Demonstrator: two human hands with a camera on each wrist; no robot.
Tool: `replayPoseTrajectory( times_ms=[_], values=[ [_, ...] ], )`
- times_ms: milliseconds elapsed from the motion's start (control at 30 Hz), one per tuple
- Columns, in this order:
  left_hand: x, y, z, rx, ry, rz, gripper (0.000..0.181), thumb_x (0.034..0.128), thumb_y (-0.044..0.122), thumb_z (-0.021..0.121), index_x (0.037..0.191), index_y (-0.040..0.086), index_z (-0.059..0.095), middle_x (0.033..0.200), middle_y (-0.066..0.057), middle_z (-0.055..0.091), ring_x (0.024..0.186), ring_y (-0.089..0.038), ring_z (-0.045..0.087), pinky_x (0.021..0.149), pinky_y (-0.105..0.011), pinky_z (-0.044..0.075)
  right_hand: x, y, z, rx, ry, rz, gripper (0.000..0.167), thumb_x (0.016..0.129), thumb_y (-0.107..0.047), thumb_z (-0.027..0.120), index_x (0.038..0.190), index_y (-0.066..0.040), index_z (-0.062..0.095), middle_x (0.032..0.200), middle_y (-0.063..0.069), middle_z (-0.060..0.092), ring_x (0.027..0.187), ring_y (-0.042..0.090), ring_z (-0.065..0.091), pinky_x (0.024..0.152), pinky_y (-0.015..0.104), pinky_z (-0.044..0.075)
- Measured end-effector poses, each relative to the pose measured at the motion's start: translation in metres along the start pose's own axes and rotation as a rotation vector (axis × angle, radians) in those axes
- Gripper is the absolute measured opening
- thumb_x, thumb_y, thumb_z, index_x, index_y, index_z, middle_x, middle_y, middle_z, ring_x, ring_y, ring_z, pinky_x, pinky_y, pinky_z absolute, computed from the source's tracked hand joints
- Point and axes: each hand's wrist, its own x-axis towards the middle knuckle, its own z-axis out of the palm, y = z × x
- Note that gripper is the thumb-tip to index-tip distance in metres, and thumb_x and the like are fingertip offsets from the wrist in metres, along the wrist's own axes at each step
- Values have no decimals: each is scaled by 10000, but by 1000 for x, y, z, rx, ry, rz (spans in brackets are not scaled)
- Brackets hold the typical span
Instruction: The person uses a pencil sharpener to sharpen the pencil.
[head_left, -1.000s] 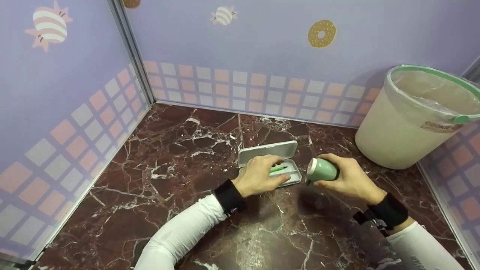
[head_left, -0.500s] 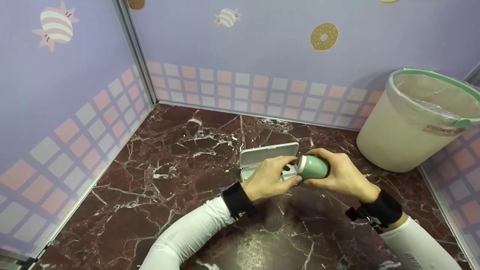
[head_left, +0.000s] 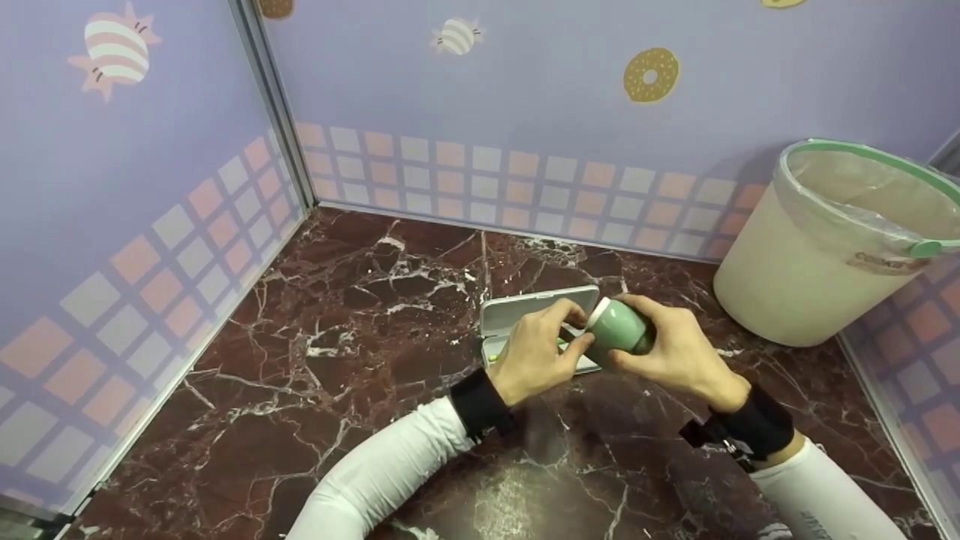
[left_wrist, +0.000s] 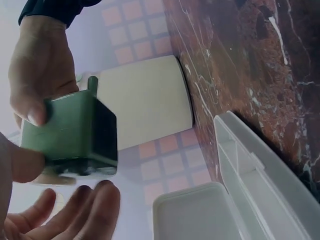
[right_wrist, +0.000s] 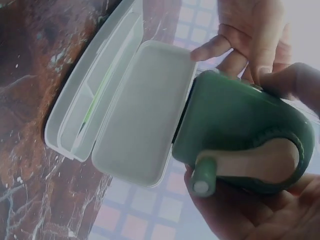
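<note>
A green hand-crank pencil sharpener (head_left: 619, 328) with a white rim is gripped by my right hand (head_left: 679, 349) above the marble surface. Its crank (right_wrist: 235, 162) shows in the right wrist view. Close against its rimmed end is my left hand (head_left: 536, 349), its thumb touching the sharpener and its other fingers loosely bent. No object shows between those fingers. Beneath and behind the left hand, an opened pencil case (head_left: 506, 315) lies with its lid raised. In the right wrist view a green pencil (right_wrist: 97, 97) rests in the case; the left hand mostly hides it in the head view.
At the back right stands a cream bin (head_left: 802, 255) with a green rim and a clear liner. Patterned walls (head_left: 465, 97) close off the back and sides of the dark red marble surface (head_left: 360, 322).
The right hand has brought the sharpener left and tilted it toward the left hand. My left hand has moved slightly right to meet it, its index finger bending more.
</note>
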Motion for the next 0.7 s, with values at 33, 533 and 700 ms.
replayPoseTrajectory(
  times_ms=[33, 533, 700],
  values=[
    [0, 0, 0, -6, 11, -5, 208, 1044, 157, 752, 1207, 51, 678, 1186, -131, 837, 1024, -253, 842, 869, -251, 674, 0, -1, 0, 11, -12, 7, 738, 782, -158, 920, 1470, -24, 686, 1074, 153, 821, 824, 186, 697, 719, 267, 550],
    [-3, 4, 4, 112, 58, -53, 406, 1089, 207, 666, 1419, -27, 704, 1273, -195, 833, 1059, -301, 855, 931, -350, 688, -2, -9, 10, 77, -30, 75, 829, 843, -20, 875, 1585, 112, 530, 1155, 278, 807, 842, 218, 759, 734, 249, 621],
    [-5, 9, 9, 59, -25, -133, 684, 1133, 415, 568, 1580, -101, 534, 1332, -244, 800, 1004, -288, 847, 878, -302, 678, -1, -12, 22, -33, 66, 48, 790, 835, -100, 929, 1517, 121, 599, 1174, 276, 820, 850, 291, 794, 741, 391, 665]
  ],
)
